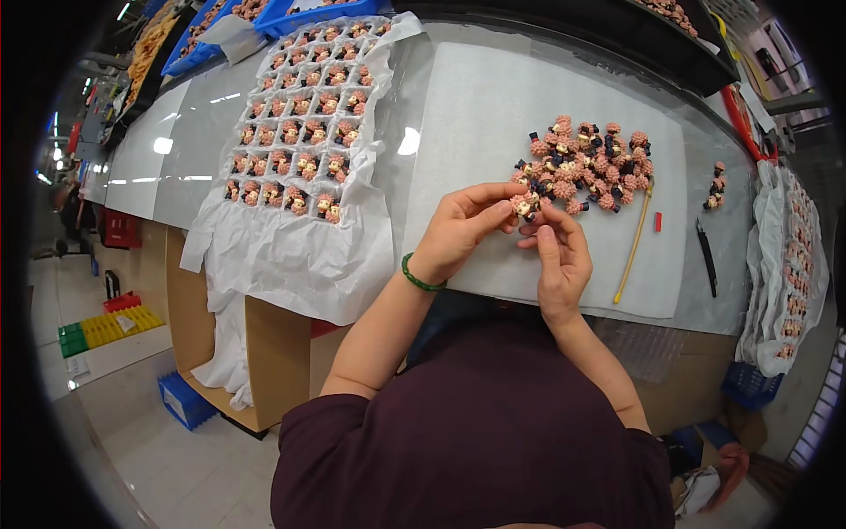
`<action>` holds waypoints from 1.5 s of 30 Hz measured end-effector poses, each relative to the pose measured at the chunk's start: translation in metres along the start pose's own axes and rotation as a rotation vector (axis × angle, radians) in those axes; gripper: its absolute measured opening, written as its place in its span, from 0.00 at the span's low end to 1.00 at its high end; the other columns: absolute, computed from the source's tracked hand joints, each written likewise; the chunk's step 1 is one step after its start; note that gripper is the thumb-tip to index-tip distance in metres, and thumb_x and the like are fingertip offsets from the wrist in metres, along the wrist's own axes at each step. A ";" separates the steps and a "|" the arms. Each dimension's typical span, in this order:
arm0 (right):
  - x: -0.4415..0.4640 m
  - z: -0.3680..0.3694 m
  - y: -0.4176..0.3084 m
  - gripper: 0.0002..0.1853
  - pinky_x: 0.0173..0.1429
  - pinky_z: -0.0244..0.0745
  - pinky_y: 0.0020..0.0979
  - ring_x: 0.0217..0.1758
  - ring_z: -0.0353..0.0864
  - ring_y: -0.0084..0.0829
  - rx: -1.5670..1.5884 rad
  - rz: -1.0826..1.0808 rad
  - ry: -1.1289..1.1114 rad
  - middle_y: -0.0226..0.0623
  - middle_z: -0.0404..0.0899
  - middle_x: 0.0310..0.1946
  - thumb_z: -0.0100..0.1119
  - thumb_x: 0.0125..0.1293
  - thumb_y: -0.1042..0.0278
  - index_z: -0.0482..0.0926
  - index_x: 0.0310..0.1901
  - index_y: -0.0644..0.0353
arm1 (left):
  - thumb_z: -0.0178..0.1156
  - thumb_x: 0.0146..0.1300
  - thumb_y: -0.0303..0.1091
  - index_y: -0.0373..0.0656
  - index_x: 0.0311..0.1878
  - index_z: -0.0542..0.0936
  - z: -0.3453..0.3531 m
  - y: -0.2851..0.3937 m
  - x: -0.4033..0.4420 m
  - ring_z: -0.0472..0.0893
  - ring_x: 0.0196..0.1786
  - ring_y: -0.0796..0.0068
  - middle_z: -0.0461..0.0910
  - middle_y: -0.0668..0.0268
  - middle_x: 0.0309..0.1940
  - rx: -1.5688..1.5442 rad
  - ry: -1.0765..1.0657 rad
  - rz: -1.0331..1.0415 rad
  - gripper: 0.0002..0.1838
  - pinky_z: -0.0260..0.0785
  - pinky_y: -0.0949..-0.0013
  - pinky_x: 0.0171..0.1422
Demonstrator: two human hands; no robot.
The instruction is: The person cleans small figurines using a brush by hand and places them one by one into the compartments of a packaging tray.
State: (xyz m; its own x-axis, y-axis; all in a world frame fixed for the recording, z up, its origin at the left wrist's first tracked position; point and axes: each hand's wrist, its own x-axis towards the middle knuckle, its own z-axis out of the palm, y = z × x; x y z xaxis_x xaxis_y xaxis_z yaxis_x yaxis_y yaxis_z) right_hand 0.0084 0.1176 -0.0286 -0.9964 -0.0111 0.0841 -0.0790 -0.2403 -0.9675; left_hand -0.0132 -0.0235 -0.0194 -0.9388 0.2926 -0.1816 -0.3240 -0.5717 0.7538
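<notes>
Between the fingertips of both hands is a small figurine (523,206) with pink curly hair, a pale face and dark clothing. My left hand (467,220), a green bracelet at its wrist, pinches it from the left. From the right, my right hand (560,256) holds it with thumb and fingers. Just beyond my fingers lies a loose pile of similar figurines (599,163) on a white foam sheet (476,106). On the left, a paper-lined compartment tray (295,154) carries rows of such figurines.
Right of the pile are a thin yellow stick (633,251), a small red piece (658,222) and a black pen-like tool (707,256). A few figurines (715,187) lie beyond them. Another filled tray (797,264) stands far right. Blue bins (308,19) and a black tray (643,44) line the back.
</notes>
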 end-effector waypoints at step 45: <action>0.001 -0.003 0.001 0.11 0.41 0.70 0.24 0.35 0.73 0.25 0.022 0.033 -0.016 0.37 0.73 0.35 0.45 0.60 0.76 0.69 0.44 0.69 | 0.51 0.58 0.26 0.34 0.46 0.73 -0.001 -0.011 0.001 0.73 0.40 0.80 0.76 0.63 0.39 0.185 0.026 0.144 0.13 0.66 0.78 0.45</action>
State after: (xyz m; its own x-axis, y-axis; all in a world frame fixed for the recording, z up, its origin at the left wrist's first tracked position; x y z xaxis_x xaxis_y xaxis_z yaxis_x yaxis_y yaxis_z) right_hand 0.0069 0.1204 -0.0302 -0.9978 -0.0347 0.0565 -0.0456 -0.2609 -0.9643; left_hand -0.0109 -0.0175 -0.0287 -0.9773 0.1972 -0.0776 -0.1614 -0.4555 0.8755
